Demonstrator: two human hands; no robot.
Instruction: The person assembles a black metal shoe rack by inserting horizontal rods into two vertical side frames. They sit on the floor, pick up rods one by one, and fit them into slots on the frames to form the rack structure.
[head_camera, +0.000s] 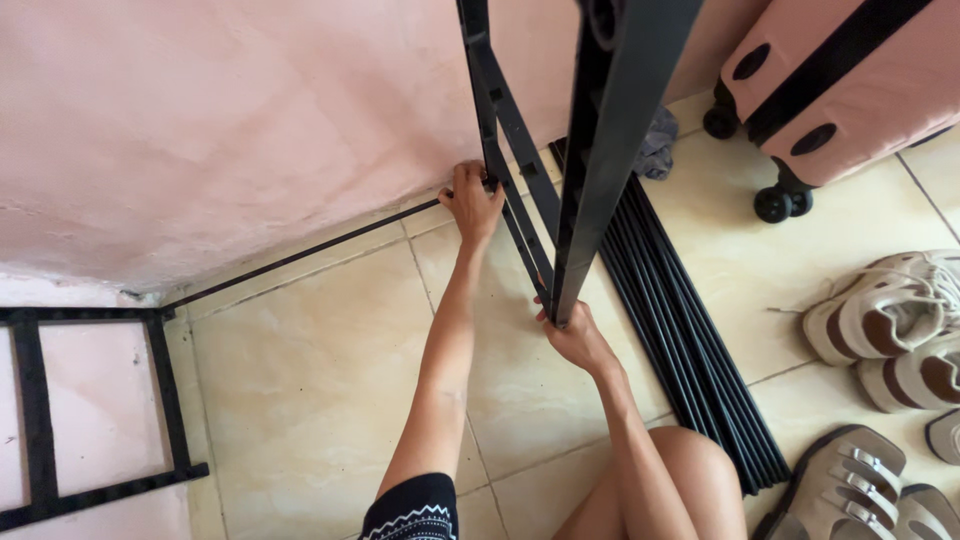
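Right hand (575, 335) grasps the lower end of an upright black post (610, 150) on the floor; left hand (472, 200) pinches a thin rail (300, 257) at the wall (250, 120). Spare rods (690, 340) lie beside. Step: joining frame members; the next move probably needs careful alignment.

The person is showing two bare forearms, with nothing on the wrists or fingers of the left hand (472, 200) or the right hand (574, 338); a black garment edged with a white zigzag pattern is peeking in below; one bare knee is showing.
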